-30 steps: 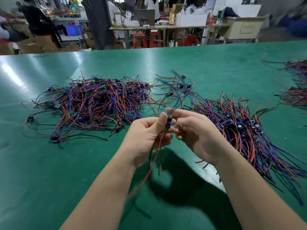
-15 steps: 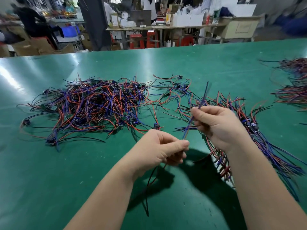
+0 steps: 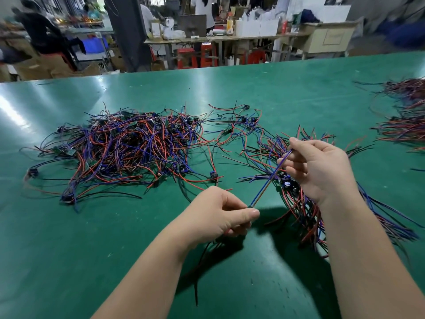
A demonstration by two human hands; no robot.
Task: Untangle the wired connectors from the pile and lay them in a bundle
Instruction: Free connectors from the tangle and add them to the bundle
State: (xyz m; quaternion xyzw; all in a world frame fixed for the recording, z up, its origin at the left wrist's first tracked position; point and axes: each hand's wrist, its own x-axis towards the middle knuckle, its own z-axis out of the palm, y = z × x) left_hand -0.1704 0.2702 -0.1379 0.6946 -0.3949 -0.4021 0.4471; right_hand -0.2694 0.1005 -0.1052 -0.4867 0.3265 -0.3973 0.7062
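Two grips, left hand (image 3: 216, 217) and right hand (image 3: 319, 169), pinch one wire (image 3: 269, 178) taut beside the pile (image 3: 128, 148); next, likely, onto the bundle (image 3: 305, 212).

Both forearms bare, stretched forward over the table (image 3: 115, 249). The left hand (image 3: 218, 215) sits lower, closer to the table's near edge, thumb and forefinger pinching one end of a wire strand (image 3: 268, 181). The right hand (image 3: 319, 171) is higher and farther in, fingers curled, pinching the other end.
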